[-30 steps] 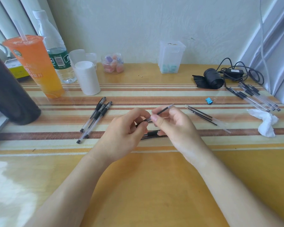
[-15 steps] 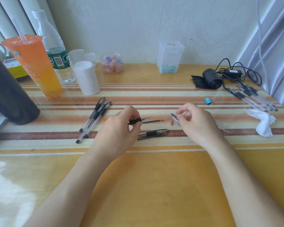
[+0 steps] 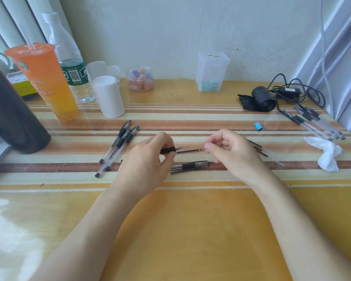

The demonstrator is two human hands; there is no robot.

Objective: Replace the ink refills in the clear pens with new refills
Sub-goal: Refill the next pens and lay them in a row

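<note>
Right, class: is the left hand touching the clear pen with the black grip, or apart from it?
Touching. In the head view the left hand has its fingers curled round the black grip of the clear pen.

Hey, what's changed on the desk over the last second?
The hands, together on one pen a second ago, drew apart. The left hand keeps the pen barrel; the refill is out, lying between them. The right hand swung right, then came back to the refill's tip. The loose pens and drink cup stayed put.
</note>
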